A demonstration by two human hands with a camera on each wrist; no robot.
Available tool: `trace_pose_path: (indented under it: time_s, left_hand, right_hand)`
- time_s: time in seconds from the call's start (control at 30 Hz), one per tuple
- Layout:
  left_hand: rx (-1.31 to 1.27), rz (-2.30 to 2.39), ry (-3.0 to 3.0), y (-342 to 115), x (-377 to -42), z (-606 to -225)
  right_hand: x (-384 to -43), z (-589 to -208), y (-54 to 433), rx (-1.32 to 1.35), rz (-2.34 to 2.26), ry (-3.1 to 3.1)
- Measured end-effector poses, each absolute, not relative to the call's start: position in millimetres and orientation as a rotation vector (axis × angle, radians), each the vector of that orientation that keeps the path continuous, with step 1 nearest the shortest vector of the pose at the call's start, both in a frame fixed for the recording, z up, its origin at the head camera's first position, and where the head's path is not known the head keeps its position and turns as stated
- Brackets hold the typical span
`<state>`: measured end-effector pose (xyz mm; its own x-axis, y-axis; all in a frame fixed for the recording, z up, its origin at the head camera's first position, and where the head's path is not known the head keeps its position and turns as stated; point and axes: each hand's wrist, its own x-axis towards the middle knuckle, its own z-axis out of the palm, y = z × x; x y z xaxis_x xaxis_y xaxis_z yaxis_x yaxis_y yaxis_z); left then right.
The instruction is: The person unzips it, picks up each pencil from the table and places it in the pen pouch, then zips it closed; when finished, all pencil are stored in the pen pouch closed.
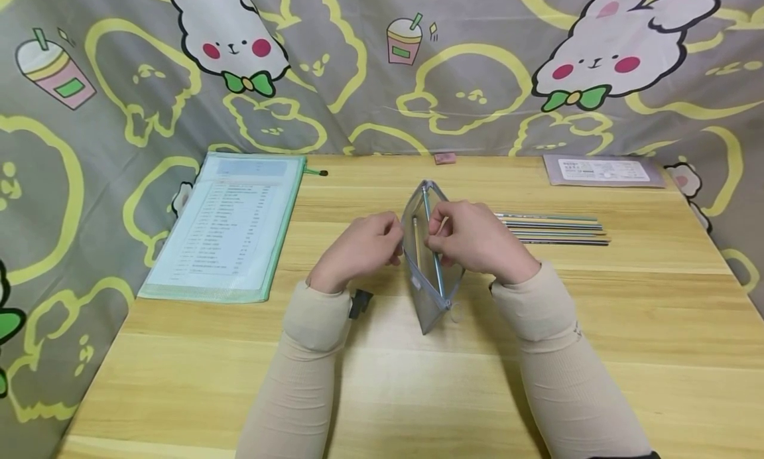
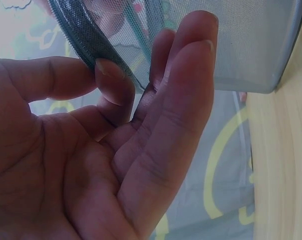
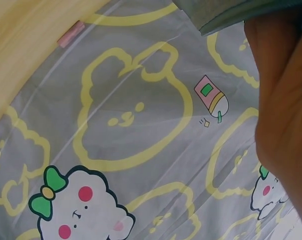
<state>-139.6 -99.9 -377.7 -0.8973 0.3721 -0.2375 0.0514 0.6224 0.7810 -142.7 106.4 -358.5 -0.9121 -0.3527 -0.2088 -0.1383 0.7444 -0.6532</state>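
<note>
A grey mesh zip pencil case (image 1: 425, 306) stands upright on the table, its zip mouth spread wide. My left hand (image 1: 367, 247) pinches the left edge of that mouth; in the left wrist view, the thumb (image 2: 113, 80) presses on the zip strip (image 2: 85, 35). Over the opposite edge reaches my right hand (image 1: 471, 237), its fingertips pinching a blue pencil (image 1: 438, 276) that lies lengthwise in the mouth. Deeper inside leans another, tan-looking pencil (image 1: 417, 243). The right wrist view shows part of the right hand (image 3: 286, 100) beside the case (image 3: 216, 20), but not its fingertips.
Several pencils (image 1: 561, 232) lie side by side to the right of the case. A mesh document folder (image 1: 239, 213) lies at left. At the back are a pink eraser (image 1: 445, 158) and a flat labelled packet (image 1: 603, 172). A patterned curtain (image 1: 370, 87) borders the table.
</note>
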Motion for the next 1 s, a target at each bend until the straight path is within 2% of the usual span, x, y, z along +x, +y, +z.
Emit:
trace_pose_path:
  time_s: [0.7,1.0]
  left_hand:
    - [0.333,1.184,2.450,-101,-140,-378]
    - [0.324,1.177,2.456,-101,-139,-377]
  right_hand:
    - [-143,-357,108,-0.373,-0.915,2.642]
    - [-143,-348,128,-0.279,-0.951,2.660]
